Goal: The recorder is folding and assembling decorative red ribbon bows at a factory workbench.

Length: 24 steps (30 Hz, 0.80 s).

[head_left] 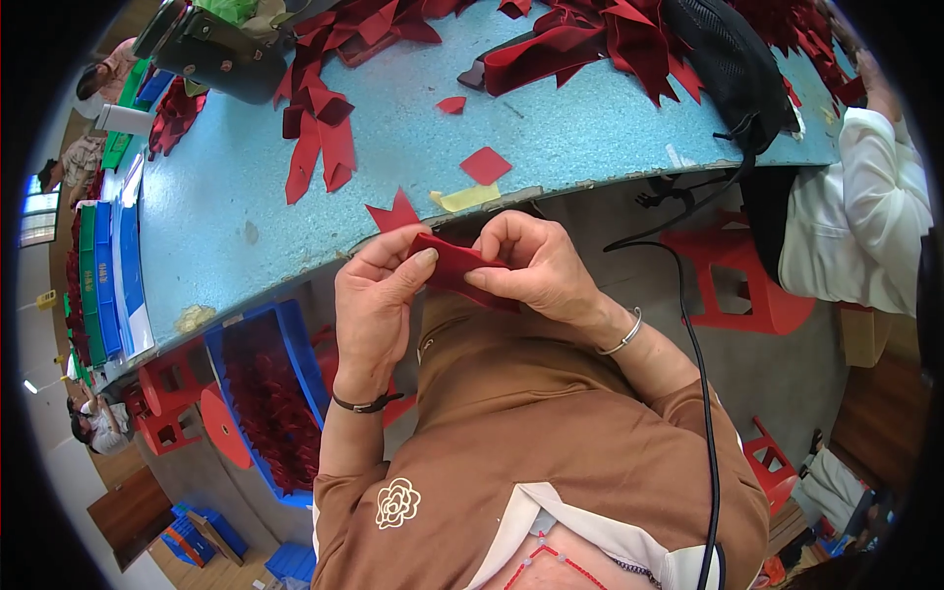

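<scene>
Both hands meet over the near edge of the blue table, pinching one dark red ribbon [454,264]. My left hand [379,290] presses it between thumb and fingers, and a notched tail of red ribbon [395,212] sticks up past those fingers. On the other side, my right hand [541,265] grips the ribbon's folded part with thumb and curled fingers. Just beyond the hands lie a red diamond-shaped piece [486,165] and a strip of yellow tape [466,198] at the table edge. A smaller red scrap [451,104] is farther back.
Piles of red ribbons [324,128] cover the far part of the blue table [226,216]. A dark jar [221,54] stands at far left, a black bag [728,69] at far right. A black cable [688,334] hangs at my right. Below left, a blue crate [295,344] holds red ribbons.
</scene>
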### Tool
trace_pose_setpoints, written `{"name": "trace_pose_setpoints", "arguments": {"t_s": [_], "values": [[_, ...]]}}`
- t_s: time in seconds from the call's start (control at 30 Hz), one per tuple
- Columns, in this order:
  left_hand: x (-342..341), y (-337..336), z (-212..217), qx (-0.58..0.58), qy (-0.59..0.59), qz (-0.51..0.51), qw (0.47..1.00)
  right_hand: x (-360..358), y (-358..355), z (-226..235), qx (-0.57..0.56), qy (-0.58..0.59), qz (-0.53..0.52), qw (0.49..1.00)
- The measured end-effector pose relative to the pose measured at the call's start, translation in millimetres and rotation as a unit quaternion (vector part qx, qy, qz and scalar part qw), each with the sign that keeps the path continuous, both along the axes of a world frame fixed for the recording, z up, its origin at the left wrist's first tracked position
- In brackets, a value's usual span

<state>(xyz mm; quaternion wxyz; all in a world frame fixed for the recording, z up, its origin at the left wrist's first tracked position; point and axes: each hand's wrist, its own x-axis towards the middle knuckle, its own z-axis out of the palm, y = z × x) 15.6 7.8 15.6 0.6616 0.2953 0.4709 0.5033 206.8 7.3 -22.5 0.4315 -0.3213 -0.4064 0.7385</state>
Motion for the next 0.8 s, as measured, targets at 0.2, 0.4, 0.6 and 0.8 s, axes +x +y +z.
{"name": "trace_pose_setpoints", "arguments": {"t_s": [0.2,0.4,0.6,0.8], "values": [[-17,-6,-4,0.041,0.015,0.003,0.999,-12,0,15,-0.002,0.017,0.002,1.000],[-22,-6,3,0.006,-0.079,-0.014,0.997,-26,-5,16,-0.025,0.013,0.013,1.000],[-40,-11,-14,0.007,-0.113,-0.039,0.993,-41,-5,14,-0.011,0.026,-0.005,1.000],[-56,-7,-12,0.034,-0.098,-0.014,0.995,-53,-3,17,0.007,0.023,0.011,1.000]]}}
